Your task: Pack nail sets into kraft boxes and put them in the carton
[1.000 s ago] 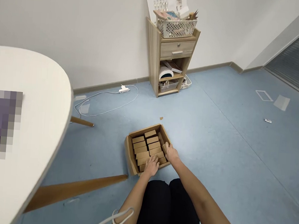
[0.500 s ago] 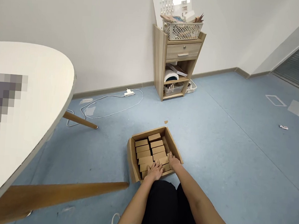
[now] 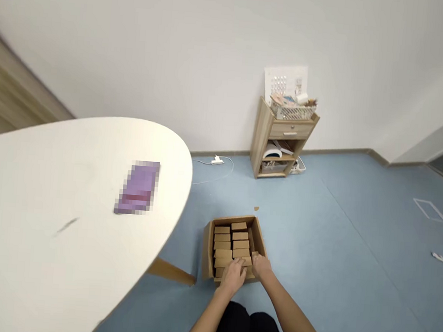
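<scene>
Clock positions are read from the carton's centre, twelve lying away from the wearer.

Item: brown carton (image 3: 207,252), open-topped, on the blue floor (image 3: 316,235) just ahead of the wearer's knees.
Contents: small cardboard boxes (image 3: 222,246), mainly in two side-by-side columns; the nearest partly covered by the hands. A narrow gap shows along the three o'clock wall.

Left hand (image 3: 233,275): six o'clock, reaching over the near wall, fingers laid upon the nearest boxes. Cannot tell whether it grasps one or merely rests.
Right hand (image 3: 261,266): four o'clock, at the carton's side wall, fingers curled beside a small cardboard edge. Cannot tell whether this is gripped.

Step in hand, as judged: handling or adjusting the boxes at the near end. The next move seemingly calls for fingertip control, with neighbouring boxes kept in line.

Surroundings: white surface (image 3: 51,183), nine o'clock, bearing a blurred purple item (image 3: 139,185); wooden cabinet (image 3: 261,138), one o'clock, against the wall; white plug unit (image 3: 217,160), eleven o'clock, on the floor.
</scene>
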The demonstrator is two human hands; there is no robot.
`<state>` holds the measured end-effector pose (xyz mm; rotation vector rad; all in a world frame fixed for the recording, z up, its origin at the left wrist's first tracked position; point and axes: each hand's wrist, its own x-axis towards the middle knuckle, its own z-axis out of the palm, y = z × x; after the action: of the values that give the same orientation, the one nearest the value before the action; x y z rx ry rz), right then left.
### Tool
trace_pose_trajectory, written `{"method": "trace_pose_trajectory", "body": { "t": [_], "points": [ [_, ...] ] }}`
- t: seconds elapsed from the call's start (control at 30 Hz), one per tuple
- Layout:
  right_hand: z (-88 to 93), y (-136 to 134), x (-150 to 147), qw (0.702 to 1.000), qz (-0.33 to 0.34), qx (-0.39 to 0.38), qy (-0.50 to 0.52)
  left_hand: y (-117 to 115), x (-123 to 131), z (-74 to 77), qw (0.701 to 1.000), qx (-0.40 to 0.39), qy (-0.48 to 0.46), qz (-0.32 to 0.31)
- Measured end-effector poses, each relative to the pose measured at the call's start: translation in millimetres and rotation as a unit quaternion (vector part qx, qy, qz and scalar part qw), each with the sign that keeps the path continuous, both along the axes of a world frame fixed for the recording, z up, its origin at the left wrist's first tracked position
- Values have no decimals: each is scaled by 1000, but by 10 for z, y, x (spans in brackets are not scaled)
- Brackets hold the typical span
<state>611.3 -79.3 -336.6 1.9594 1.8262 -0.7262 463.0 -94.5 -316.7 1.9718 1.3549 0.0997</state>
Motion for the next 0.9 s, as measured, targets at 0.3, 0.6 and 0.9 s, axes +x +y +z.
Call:
{"method": "trace_pose_trajectory", "body": {
  "t": [0.3,0.6,0.9],
  "points": [
    [2354,-356,-462,992,31,70,97,-792,-840,2680,965,163,-162,126],
    [3837,-862,-1415,948,132,88,277,-1676,-2498,3485,916,159,4,367],
    [4106,-971,-3008,913,213,52,343,-2637,-4077,3647,889,32,65,452]
  ]
}}
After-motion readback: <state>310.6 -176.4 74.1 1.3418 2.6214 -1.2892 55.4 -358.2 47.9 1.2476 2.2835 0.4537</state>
